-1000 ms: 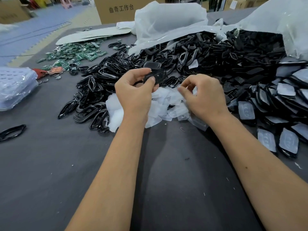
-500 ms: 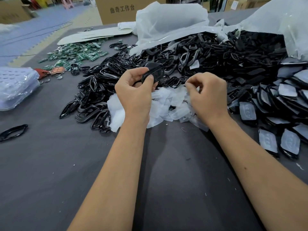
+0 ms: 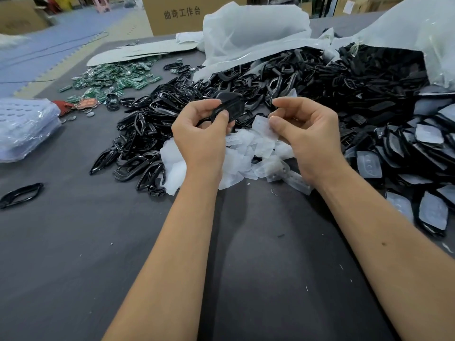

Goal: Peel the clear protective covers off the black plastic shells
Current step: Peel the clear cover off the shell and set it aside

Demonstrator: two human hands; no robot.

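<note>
Bench (image 3: 73, 267): dark grey covering, scattered with pale specks; two bare forearms reach across it from the near edge.

Left hand (image 3: 199, 134): raised above the bench, thumb and fingers pinching a black plastic shell (image 3: 227, 105) by its near end. The shell is held clear of the piles, tilted, with its glossy face upward.

Right hand (image 3: 310, 134): just beside the left, not touching the shell; fingers curled, thumb and forefinger closed on a clear protective cover (image 3: 262, 125), which hangs free of the shell.

Heap of peeled covers (image 3: 248, 158): translucent pieces lying on the bench directly under and between both hands.

Single black frame (image 3: 21, 194): lying alone near the left edge, well apart from the rest.

Pile of black frames (image 3: 142, 136): left of the hands, touching the heap of covers.

Covered shells (image 3: 433, 212): right of the hands, black pieces with clear film on top, lying overlapped.

Stack of clear trays (image 3: 24, 126): far left edge, wrapped in film.

Main mound of black parts (image 3: 344, 80): beyond the hands, spilling from a white plastic bag (image 3: 256, 30).

Green circuit boards (image 3: 113, 77): far left, a loose scatter, with flat white cardboard (image 3: 147, 50) behind them.

Cardboard box (image 3: 182, 13): at the far end, printed characters on its side.
</note>
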